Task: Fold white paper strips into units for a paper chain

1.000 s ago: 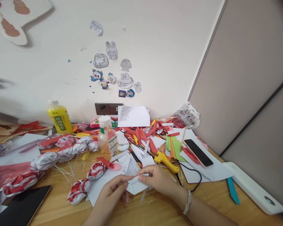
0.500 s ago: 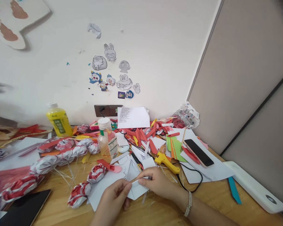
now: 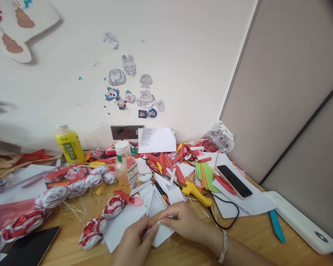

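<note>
Both of my hands meet over a small folded white paper piece (image 3: 162,233) near the front of the wooden table (image 3: 246,236). My left hand (image 3: 135,242) pinches its left edge with thumb and fingers. My right hand (image 3: 184,223), a beaded bracelet on its wrist, presses the paper's top edge from the right. The paper lies partly on a larger white sheet (image 3: 122,223). Most of the fold is hidden under my fingers.
A yellow glue gun (image 3: 195,191) with a black cord lies just behind my right hand. Red-and-white paper flower chains (image 3: 100,220), two bottles (image 3: 125,164), a phone (image 3: 234,180), a tablet (image 3: 30,249), a white device (image 3: 302,220) and heaps of coloured paper scraps surround the spot.
My hands have drawn closer together over the white paper, and the fold has flattened lower against the table. The view has shifted slightly.
</note>
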Tool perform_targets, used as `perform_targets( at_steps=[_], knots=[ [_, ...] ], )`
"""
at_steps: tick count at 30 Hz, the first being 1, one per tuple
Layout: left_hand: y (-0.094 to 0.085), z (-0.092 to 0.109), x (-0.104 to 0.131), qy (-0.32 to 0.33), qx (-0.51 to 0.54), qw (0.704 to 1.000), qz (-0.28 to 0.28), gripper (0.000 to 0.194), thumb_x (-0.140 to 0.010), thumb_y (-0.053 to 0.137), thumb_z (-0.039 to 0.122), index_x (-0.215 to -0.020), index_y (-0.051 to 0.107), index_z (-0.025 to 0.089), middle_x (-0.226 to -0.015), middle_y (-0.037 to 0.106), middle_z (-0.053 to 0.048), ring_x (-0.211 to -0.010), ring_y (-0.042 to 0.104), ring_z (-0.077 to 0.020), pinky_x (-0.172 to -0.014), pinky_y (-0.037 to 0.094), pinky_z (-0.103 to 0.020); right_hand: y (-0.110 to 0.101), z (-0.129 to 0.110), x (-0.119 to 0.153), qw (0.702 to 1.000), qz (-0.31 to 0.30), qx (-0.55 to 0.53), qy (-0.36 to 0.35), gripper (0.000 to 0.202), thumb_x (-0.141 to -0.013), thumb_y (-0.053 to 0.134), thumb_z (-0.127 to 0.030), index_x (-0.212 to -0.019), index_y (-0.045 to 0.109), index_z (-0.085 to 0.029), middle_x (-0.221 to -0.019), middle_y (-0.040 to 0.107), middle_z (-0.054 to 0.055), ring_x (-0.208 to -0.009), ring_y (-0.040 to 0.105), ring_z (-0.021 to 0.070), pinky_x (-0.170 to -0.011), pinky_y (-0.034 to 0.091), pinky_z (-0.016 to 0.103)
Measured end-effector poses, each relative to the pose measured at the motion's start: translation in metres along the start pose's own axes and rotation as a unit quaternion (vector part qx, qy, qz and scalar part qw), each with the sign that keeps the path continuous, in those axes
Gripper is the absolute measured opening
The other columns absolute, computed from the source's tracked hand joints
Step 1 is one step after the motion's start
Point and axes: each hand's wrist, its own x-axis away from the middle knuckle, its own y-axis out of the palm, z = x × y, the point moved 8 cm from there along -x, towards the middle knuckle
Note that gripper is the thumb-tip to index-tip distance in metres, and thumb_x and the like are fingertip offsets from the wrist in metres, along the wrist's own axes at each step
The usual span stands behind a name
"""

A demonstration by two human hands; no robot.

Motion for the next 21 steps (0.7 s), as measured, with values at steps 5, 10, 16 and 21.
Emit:
perform_targets(
  at_steps=[5, 10, 16, 21],
  knots=[
    [-0.005, 0.005, 0.002, 0.004, -0.041, 0.999, 0.023, 0.031, -0.077, 0.045, 0.039, -0.052, 0.047, 0.021, -0.05, 0.049, 0.003, -0.054, 0.047, -0.0169, -0.052, 0.034, -0.023, 0.001, 0.001, 0.0, 0.999, -0.023, -0.032, 0.02, 0.022, -0.08, 0.051, -0.021, -0.093, 0.068, -0.019, -0.087, 0.069, 0.002, -0.08, 0.061, 0.0164, -0.07, 0.045, 0.023],
    [-0.003, 0.001, -0.001, -0.025, -0.016, 1.0, 0.001, 0.03, -0.076, 0.046, 0.039, -0.052, 0.049, 0.02, -0.048, 0.043, 0.005, -0.051, 0.042, -0.0152, -0.049, 0.031, -0.023, -0.004, 0.01, 0.0, 0.998, -0.023, -0.022, 0.058, 0.022, -0.079, 0.051, -0.023, -0.091, 0.068, -0.018, -0.085, 0.068, 0.003, -0.078, 0.06, 0.0169, -0.068, 0.045, 0.024],
    [0.002, -0.009, -0.001, -0.063, 0.058, 0.996, -0.013, 0.03, -0.075, 0.044, 0.043, -0.056, 0.046, 0.02, -0.043, 0.039, 0.009, -0.036, 0.035, -0.0102, -0.039, 0.026, -0.02, -0.006, 0.011, 0.0, 0.997, -0.014, -0.043, 0.059, 0.02, -0.079, 0.051, -0.022, -0.092, 0.066, -0.018, -0.084, 0.066, 0.001, -0.075, 0.058, 0.0145, -0.064, 0.042, 0.021],
    [0.004, -0.011, -0.003, -0.059, 0.076, 0.995, -0.021, 0.031, -0.074, 0.044, 0.045, -0.055, 0.043, 0.021, -0.042, 0.035, 0.01, -0.036, 0.032, -0.0096, -0.038, 0.022, -0.02, -0.007, 0.011, 0.001, 0.997, 0.0, -0.018, 0.072, 0.021, -0.08, 0.049, -0.019, -0.093, 0.065, -0.019, -0.077, 0.064, -0.001, -0.067, 0.055, 0.012, -0.058, 0.039, 0.019]
  ],
)
